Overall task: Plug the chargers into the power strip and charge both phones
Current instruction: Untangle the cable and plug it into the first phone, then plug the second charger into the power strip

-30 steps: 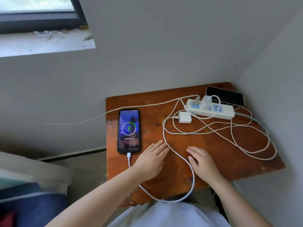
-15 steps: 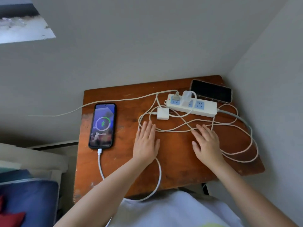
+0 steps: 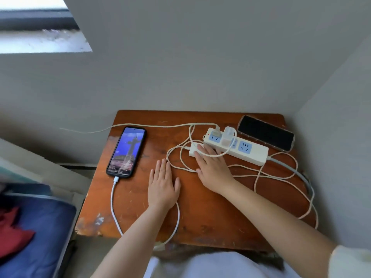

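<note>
Just near of the power strip (image 3: 236,146) lies the loose white charger block (image 3: 193,150), under the fingertips of the right hand (image 3: 212,167), whose fingers lie nearly straight, touching rather than gripping; it looks light, hard and smooth, best pinched by its flat sides, not its limp cable (image 3: 259,177); the left hand (image 3: 163,185) rests flat and empty on the table (image 3: 210,217); the dark phone (image 3: 266,135) waits far right; the lit phone (image 3: 126,151) lies left, cabled.

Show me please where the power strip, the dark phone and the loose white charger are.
power strip (image 3: 259,155): head view, on its bare white top near the right end.
dark phone (image 3: 266,132): head view, middle of its black screen.
loose white charger (image 3: 193,151): head view, its left end, beside the right hand (image 3: 212,169).
</note>
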`<state>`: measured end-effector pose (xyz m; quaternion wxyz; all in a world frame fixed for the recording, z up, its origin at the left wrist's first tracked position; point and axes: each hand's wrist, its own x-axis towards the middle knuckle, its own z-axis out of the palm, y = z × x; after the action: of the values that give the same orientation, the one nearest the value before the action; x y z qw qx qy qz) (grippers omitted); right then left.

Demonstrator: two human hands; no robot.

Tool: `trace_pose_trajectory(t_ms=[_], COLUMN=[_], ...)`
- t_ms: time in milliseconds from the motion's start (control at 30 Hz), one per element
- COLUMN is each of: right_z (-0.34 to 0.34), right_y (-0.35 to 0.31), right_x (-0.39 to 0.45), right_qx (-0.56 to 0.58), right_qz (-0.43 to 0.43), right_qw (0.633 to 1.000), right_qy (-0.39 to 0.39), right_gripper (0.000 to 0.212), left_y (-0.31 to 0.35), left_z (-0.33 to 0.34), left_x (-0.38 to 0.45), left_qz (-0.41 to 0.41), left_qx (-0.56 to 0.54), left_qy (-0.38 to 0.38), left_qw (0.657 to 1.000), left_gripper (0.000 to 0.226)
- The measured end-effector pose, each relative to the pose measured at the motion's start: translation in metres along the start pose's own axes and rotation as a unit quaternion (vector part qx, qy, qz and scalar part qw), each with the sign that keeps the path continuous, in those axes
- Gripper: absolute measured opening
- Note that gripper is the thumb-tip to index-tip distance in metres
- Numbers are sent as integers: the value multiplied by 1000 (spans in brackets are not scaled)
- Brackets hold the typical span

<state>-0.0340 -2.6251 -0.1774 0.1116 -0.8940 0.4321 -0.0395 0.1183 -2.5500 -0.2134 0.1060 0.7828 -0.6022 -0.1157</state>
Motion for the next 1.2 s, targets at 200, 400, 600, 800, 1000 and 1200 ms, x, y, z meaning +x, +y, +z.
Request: trace_pose_trajectory(t_ms=[200,400,600,800,1000,1200], right_z=[3,-5,-8,-8,-3,-5], right_y=[-9,-6,15,20,22,27], right_x=[8,-44,-76,-60,-66,-89], right_qx=[-10,-15,-32,-24,90,54], right_qz=[47,19,42,35,-20,-52], right_qw=[999,1000,998,997,995,995], right_qy=[21,17,-26,-64,-26,71], right_gripper=[49,38,52,42,46,38], left_y=[0,-1,-1,1,3,19], left_z=[-3,-4,-2,-4,-10,-15], left_x=[0,-1,2,2,-2,-10], left_qz=[5,-4,-6,-9,70,58], left_qx=[-46,-63,-40,-39,-55,-102], left_qy=[23,25,12,-1,-26,-48], left_qw=[999,998,999,999,996,992], left_gripper=[50,46,48,52,42,19])
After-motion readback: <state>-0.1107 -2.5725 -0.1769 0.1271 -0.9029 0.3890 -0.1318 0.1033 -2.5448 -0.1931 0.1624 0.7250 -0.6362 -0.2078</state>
